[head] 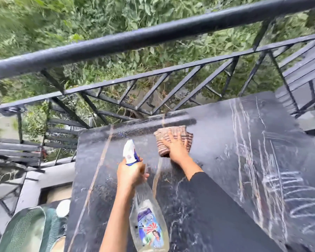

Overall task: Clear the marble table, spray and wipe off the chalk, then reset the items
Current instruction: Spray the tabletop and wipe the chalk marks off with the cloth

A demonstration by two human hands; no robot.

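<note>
Right, the spray-and-wipe step was in hand, on my read. Left hand (130, 174) had its grip curled tight round the neck of the clear plastic spray bottle with the white-and-blue trigger head (147, 215), nozzle aimed away from the person. The bottle sat just left of the brown-and-cream striped woven cloth (164, 140) and nearer the person.

Right hand (176, 149) lay flat on that cloth, fingers straight and spread. So no closed grip there, just pressing it onto the black marble worktop with pale veins (207, 197).

A wet sheen ran across the marble just beyond the cloth and to its left. The black iron railing (135, 39) stood beyond the cloth, past the worktop edge.

White chalk scribbles (280, 188) were thick well to the right of the cloth, untouched as far as I could tell.

Judgement: roughly mid-task, with the reset not yet begun.

Next move likely needs:
- The cloth swept right with firm flat pressure.
- More spray laid down ahead of the cloth.
- The cloth refolded once it loads with chalk, or it smears.
</note>
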